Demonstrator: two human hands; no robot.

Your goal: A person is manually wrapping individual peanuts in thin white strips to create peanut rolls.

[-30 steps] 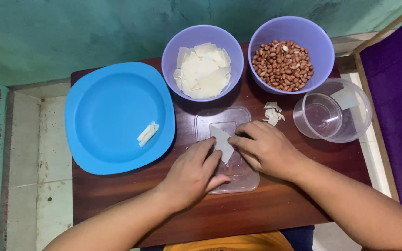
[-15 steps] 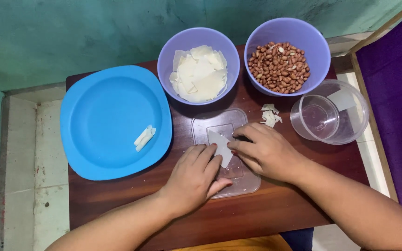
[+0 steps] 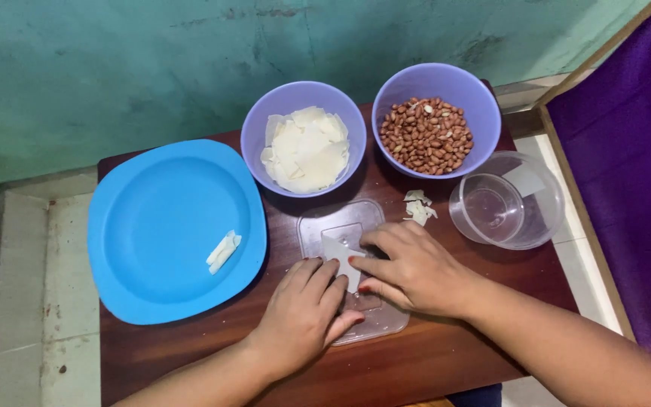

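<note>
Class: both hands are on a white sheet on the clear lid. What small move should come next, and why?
Probably finish folding the white sheet: the left hand and right hand both pinch it flat on the clear lid, still unrolled, unlike the folded piece on the blue plate.

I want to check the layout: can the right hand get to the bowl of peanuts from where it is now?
Probably yes. The right hand rests on the clear lid, and the table between it and the bowl of peanuts holds only small white scraps.

My left hand (image 3: 303, 313) and right hand (image 3: 416, 271) are bare; forearms unsleeved; right thumbnail painted red; no rings.
</note>
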